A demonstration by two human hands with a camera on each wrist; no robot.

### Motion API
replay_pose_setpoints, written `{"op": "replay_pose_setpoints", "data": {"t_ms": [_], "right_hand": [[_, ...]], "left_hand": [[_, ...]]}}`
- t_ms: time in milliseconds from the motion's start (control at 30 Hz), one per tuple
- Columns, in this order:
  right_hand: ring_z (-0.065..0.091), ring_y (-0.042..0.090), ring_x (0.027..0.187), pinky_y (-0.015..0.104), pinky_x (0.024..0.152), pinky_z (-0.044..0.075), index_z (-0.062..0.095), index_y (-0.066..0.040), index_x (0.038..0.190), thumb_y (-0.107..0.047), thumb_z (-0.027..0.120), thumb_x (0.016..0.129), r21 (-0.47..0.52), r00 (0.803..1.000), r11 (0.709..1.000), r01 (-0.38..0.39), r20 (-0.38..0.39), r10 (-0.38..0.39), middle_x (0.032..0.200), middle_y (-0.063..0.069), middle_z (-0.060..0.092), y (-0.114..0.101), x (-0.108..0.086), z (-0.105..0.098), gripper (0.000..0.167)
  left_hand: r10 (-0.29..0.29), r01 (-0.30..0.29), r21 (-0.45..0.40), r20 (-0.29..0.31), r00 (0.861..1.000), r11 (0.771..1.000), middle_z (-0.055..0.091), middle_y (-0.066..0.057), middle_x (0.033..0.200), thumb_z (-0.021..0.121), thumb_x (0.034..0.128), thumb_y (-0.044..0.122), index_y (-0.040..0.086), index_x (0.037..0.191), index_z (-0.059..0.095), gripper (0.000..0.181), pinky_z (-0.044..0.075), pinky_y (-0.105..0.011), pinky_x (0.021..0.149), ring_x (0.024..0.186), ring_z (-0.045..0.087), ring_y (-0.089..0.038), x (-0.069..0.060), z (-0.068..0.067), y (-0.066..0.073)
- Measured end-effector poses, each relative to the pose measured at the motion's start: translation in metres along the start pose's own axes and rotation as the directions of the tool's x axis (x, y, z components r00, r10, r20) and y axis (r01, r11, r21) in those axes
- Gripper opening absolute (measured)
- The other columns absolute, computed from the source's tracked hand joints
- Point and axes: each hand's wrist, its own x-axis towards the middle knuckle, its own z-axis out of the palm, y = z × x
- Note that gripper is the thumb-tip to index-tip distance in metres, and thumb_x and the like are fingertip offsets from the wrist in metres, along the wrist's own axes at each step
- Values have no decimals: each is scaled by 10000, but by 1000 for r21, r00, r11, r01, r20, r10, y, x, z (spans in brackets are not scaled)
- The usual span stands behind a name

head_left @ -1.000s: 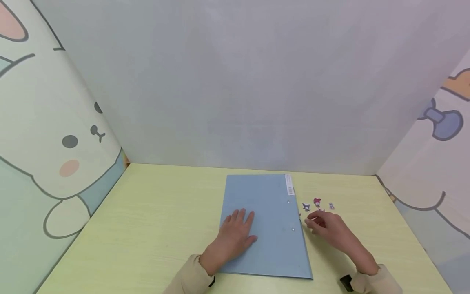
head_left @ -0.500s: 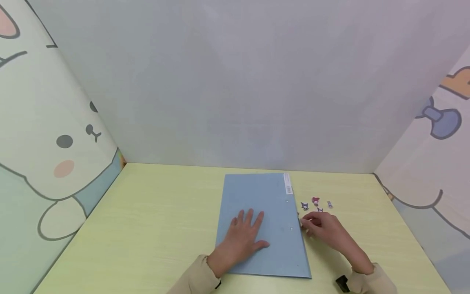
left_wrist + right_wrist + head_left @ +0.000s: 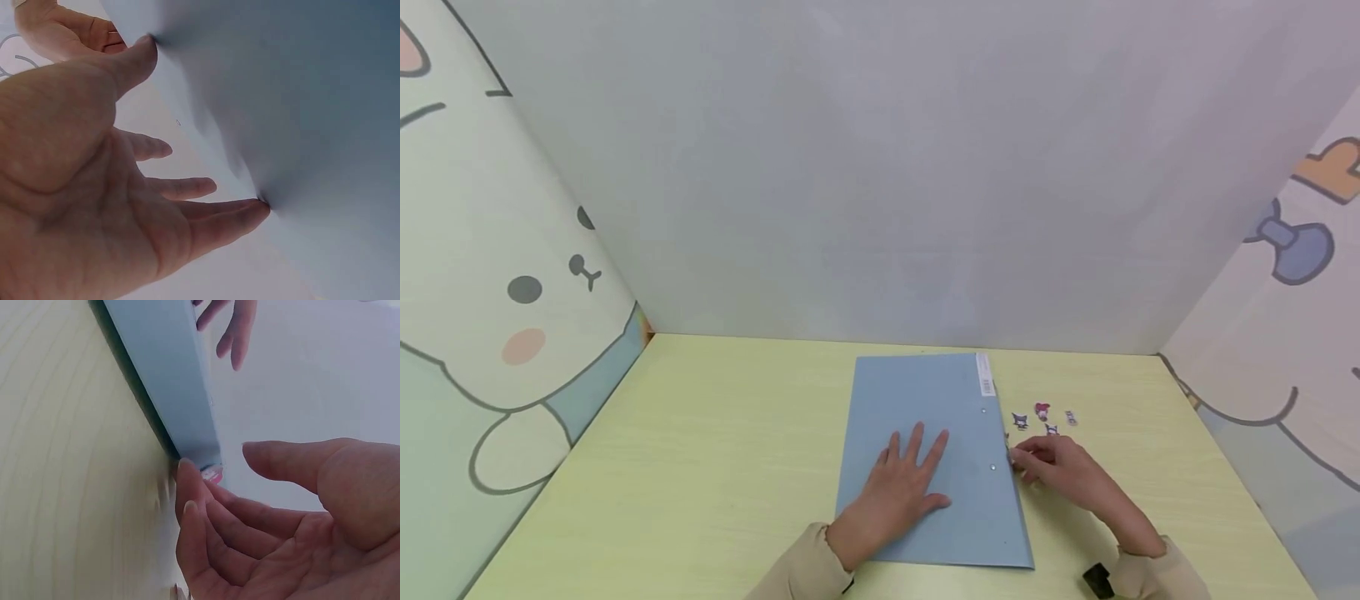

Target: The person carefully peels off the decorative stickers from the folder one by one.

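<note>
A blue folder (image 3: pixel 925 392) lies on the table, a white barcode label (image 3: pixel 985 375) near its upper right corner. My left hand (image 3: pixel 898 496) rests on its cover with fingers spread; in the left wrist view the thumb and a fingertip press into the blue surface. At the folder's right edge is my right hand (image 3: pixel 1060 467), its fingers bent and touching the spine (image 3: pixel 169 375). Beside those fingertips, in the right wrist view, a small red and white sticker (image 3: pixel 212 473) shows on the spine, partly hidden. The right thumb stands apart from the fingers.
Several small cartoon stickers lie on the table right of the folder, among them a dark one (image 3: pixel 1019 421), a red-topped one (image 3: pixel 1042 411) and a pale one (image 3: pixel 1071 417). A grey backdrop (image 3: pixel 880 208) rises behind the pale yellow table (image 3: pixel 737 433).
My left hand has slid a little to the right on the cover, fingers spread wider. The right hand has moved left, from beside the folder to its edge. The view has shifted slightly.
</note>
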Motion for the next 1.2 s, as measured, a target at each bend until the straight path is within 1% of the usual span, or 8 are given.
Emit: {"op": "replay_pose_setpoints", "data": {"t_ms": [200, 333, 600, 733, 800, 967, 1100, 1200], "right_hand": [[626, 167, 753, 261, 621, 493, 719, 39, 1127, -227, 616, 1047, 1, 999, 999, 33, 11, -33, 874, 34, 699, 0, 0, 1, 296], [606, 155, 739, 259, 612, 494, 716, 23, 1127, -252, 626, 1042, 2, 999, 999, 42, -3, -42, 858, 39, 677, -4, 1, 2, 302], [615, 122, 771, 255, 675, 516, 691, 4, 1057, -272, 650, 1028, 3, 994, 995, 95, -49, -95, 899, 40, 672, -14, 0, 7, 280], [659, 153, 774, 264, 697, 533, 666, 13, 1063, -285, 664, 1019, 23, 996, 997, 69, -61, -68, 879, 30, 709, -18, -1, 10, 301], [688, 172, 757, 276, 694, 549, 632, 47, 1107, -269, 678, 1010, 67, 997, 996, 56, -57, -52, 890, 50, 739, -20, -2, 12, 334], [727, 218, 758, 331, 646, 597, 536, 114, 1220, -239, 706, 992, 182, 998, 983, 23, -65, -12, 991, 148, 746, -29, -7, 15, 454], [739, 227, 771, 351, 601, 603, 535, 116, 1235, -240, 721, 980, 215, 994, 976, 32, -109, -8, 1010, 179, 729, -37, -10, 17, 476], [746, 211, 769, 342, 589, 599, 550, 109, 1233, -223, 726, 977, 204, 988, 977, 62, -149, -32, 1020, 192, 724, -42, -13, 17, 454]], "left_hand": [[11, -11, 0, 7, 1000, 1000, 447, -161, 1538, 654, 943, 572, 209, 1603, 353, 811, 519, -484, 980, 1318, 520, -473, 0, 0, 1], [28, -28, -29, 10, 1000, 999, 467, -148, 1528, 629, 970, 548, 194, 1594, 369, 763, 501, -486, 1006, 1341, 509, -443, -1, -2, 2], [113, -116, -132, -35, 993, 984, 446, -129, 1564, 605, 1017, 465, 151, 1556, 431, 647, 457, -482, 1070, 1393, 474, -385, -4, -7, 7], [143, -147, -152, -38, 989, 977, 428, -122, 1582, 561, 1045, 451, 151, 1564, 414, 617, 427, -476, 1106, 1421, 446, -369, -4, -8, 10], [156, -161, -155, -45, 987, 975, 427, -121, 1583, 541, 1057, 445, 148, 1564, 412, 602, 414, -468, 1119, 1427, 440, -361, -4, -8, 11], [196, -208, -197, -77, 977, 958, 414, -154, 1576, 505, 1078, 422, 135, 1575, 371, 590, 385, -472, 1143, 1434, 421, -371, -4, -9, 15], [238, -266, -227, -142, 961, 937, 406, -189, 1565, 510, 1079, 417, 123, 1596, 315, 626, 385, -489, 1140, 1426, 419, -399, -5, -10, 20], [247, -285, -216, -187, 951, 934, 394, -192, 1567, 525, 1052, 504, 119, 1614, 272, 726, 401, -490, 1126, 1419, 421, -410, -7, -10, 24]]}}
